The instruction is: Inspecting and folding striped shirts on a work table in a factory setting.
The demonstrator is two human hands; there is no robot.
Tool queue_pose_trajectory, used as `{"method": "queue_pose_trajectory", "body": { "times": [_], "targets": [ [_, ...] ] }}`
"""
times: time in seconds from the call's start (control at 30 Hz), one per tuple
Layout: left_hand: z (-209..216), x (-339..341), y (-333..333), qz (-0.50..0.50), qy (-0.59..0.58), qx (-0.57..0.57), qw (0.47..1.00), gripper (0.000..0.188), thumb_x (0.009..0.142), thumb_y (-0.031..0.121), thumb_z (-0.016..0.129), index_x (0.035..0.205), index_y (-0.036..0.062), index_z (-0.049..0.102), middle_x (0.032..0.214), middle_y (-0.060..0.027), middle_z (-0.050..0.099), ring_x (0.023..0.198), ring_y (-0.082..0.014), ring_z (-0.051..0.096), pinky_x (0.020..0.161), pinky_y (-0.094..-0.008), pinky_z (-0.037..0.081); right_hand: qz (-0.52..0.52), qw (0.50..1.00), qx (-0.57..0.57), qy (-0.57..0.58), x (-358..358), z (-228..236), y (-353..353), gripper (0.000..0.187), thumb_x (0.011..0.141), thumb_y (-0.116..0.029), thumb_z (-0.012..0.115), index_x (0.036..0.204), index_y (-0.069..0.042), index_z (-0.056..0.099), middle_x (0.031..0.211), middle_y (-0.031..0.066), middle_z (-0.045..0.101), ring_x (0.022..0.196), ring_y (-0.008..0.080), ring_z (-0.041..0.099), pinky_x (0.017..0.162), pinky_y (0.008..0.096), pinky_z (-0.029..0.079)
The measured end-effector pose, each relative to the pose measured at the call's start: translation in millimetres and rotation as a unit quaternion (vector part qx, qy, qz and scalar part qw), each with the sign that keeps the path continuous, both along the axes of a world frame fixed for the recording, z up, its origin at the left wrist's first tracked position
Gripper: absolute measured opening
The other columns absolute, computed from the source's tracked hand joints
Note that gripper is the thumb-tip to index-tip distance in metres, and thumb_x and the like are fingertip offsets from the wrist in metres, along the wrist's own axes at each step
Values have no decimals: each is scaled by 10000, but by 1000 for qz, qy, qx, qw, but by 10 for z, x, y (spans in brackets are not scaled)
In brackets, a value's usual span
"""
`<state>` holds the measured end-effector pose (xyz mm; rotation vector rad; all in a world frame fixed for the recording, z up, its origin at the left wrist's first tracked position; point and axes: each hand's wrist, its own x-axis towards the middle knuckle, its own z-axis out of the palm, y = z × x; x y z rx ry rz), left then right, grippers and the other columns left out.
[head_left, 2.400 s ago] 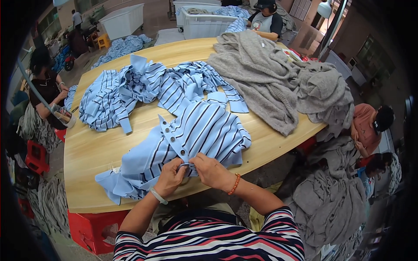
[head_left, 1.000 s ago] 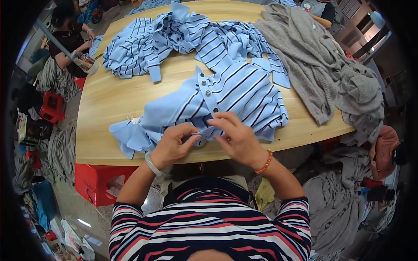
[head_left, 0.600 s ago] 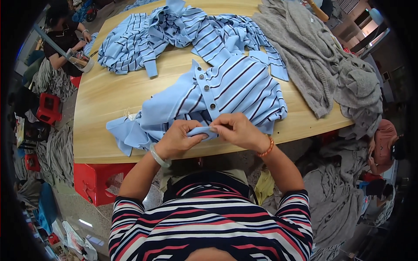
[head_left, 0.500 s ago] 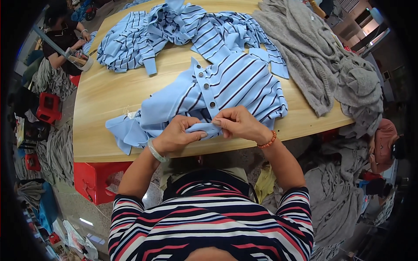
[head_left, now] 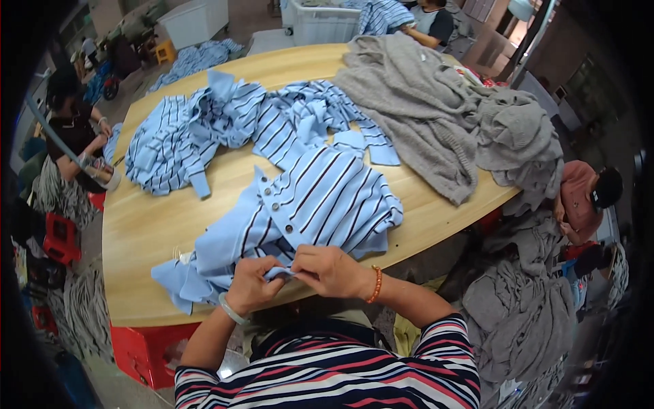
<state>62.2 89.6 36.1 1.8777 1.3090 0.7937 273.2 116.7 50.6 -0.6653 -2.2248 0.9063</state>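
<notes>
A light blue cardigan (head_left: 320, 198) with dark diagonal stripes and a buttoned front band lies before me at the table's near edge. My left hand (head_left: 253, 283), with a pale bangle at the wrist, pinches the blue edge of its band. Close beside it, my right hand (head_left: 330, 271), wearing an orange bead bracelet, grips the same edge between thumb and fingers. Several dark buttons, one of them a button (head_left: 289, 229) just above my hands, run up the band. Whether a button sits between my fingertips is hidden.
More striped blue knitwear (head_left: 197, 136) is heaped across the wooden table (head_left: 143, 245). Grey knitwear (head_left: 422, 116) covers its far right. A red stool (head_left: 146, 351) stands under the left edge. People sit or stand around; white bins (head_left: 323, 24) are behind.
The view has tilted up and turned, so the far bins show and the table sits lower. Both hands still pinch the cardigan's band and have drawn closer together.
</notes>
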Motion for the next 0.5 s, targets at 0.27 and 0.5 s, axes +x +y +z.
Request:
{"method": "queue_pose_trajectory", "body": {
  "times": [0.27, 0.5],
  "targets": [
    [-218, -73, 256, -113, -235, -278, 924, 280, 781, 79, 685, 1044, -7, 639, 848, -41, 669, 738, -124, 616, 682, -235, 480, 6, 999, 19, -45, 100, -94, -45, 89, 844, -45, 595, 913, -21, 546, 894, 147, 530, 797, 357, 590, 694, 412, 477],
    [-353, 138, 532, 8, -486, -391, 782, 63, 922, 108, 621, 958, 72, 583, 742, -12, 602, 665, -127, 619, 577, -239, 483, -7, 997, 71, -15, 62, -160, -103, 126, 798, -25, 610, 907, -47, 551, 846, 118, 541, 735, 320, 603, 628, 385, 489]
  ]
}}
